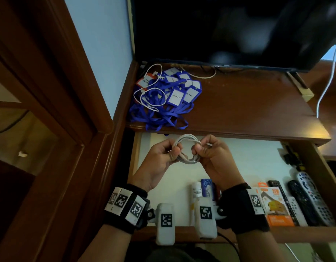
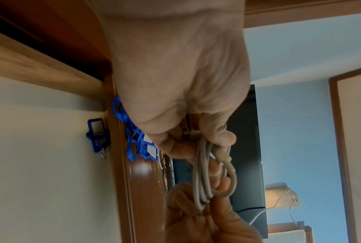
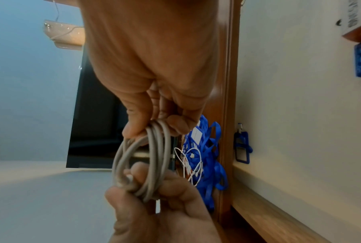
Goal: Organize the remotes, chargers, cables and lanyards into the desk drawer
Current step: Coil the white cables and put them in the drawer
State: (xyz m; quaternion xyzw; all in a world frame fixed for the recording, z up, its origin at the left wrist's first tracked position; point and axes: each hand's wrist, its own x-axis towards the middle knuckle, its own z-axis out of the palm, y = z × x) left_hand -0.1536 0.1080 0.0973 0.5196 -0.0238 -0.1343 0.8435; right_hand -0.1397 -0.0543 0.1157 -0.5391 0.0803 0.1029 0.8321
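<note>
While both palms are facing up over the open drawer, this is how things are standing:
Left hand: fingers are curling round the left side of the coiled cable, thumb pressing on top.
Right hand: fingers are pinching the coil's right side, knuckles bending toward the other hand.
Coiled cable: grey-white, hanging between the two hands above the drawer's pale floor, touching nothing else.
Wrists: both are wearing black bands with printed markers, forearms reaching in from the drawer's front edge.
Lanyards: blue heap is lying on the counter behind the drawer, with a thin white cable looping over it.
Remotes: lying side by side at the drawer's right end, beside an orange box.
</note>
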